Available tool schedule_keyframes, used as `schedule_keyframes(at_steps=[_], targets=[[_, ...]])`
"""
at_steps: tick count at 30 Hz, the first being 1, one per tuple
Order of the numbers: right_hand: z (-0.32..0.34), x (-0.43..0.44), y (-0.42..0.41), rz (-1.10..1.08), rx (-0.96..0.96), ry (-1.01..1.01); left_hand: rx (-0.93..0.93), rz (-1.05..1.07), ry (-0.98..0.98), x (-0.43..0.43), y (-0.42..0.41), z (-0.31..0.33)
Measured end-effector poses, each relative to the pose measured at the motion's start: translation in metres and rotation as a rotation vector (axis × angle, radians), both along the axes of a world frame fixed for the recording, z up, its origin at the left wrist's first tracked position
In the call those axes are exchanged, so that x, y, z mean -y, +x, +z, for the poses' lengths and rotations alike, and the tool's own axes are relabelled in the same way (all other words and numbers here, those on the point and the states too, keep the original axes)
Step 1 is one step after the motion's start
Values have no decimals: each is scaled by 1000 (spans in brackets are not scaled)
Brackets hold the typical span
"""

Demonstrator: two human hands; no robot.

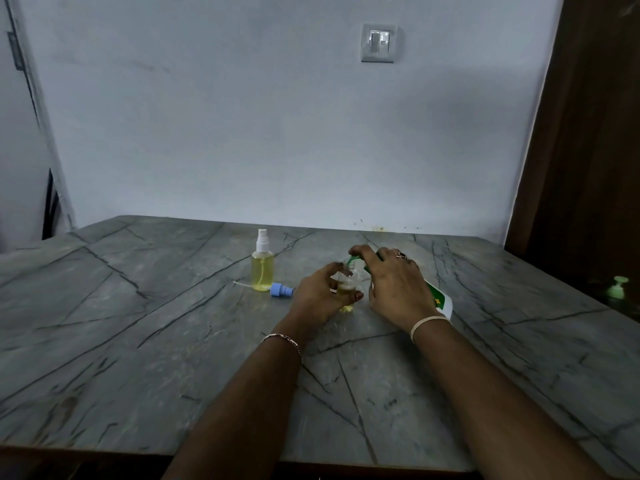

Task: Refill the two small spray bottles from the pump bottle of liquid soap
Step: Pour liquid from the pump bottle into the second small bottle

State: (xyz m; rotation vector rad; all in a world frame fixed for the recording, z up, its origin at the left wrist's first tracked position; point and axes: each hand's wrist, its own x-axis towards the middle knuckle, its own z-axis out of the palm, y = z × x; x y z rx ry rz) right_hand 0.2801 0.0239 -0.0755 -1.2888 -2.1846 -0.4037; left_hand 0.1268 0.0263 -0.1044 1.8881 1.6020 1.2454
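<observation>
My left hand (pixel 320 294) grips a small clear spray bottle (pixel 346 284) with no cap, upright on the table, a little yellow liquid in its bottom. My right hand (pixel 394 285) holds the tilted white and green pump bottle (pixel 440 299), fingers over its green pump head, whose nozzle (pixel 351 260) sits at the small bottle's mouth. A second spray bottle (pixel 262 268) with a white sprayer stands to the left, nearly full of yellow liquid. A blue spray cap (pixel 280 290) with its dip tube lies on the table beside it.
The grey marble-patterned table (pixel 138 341) reaches a white wall with a light switch (pixel 379 43). A dark wooden panel (pixel 588 150) rises at the right. A small green pump-shaped object (pixel 618 289) shows at the right edge.
</observation>
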Motion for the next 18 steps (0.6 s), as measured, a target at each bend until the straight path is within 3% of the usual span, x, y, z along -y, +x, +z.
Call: schedule_keyframes(at_steps=[18], targets=[[-2,0,2,-19,16,-2,-9,14,-6,-1,0,0]])
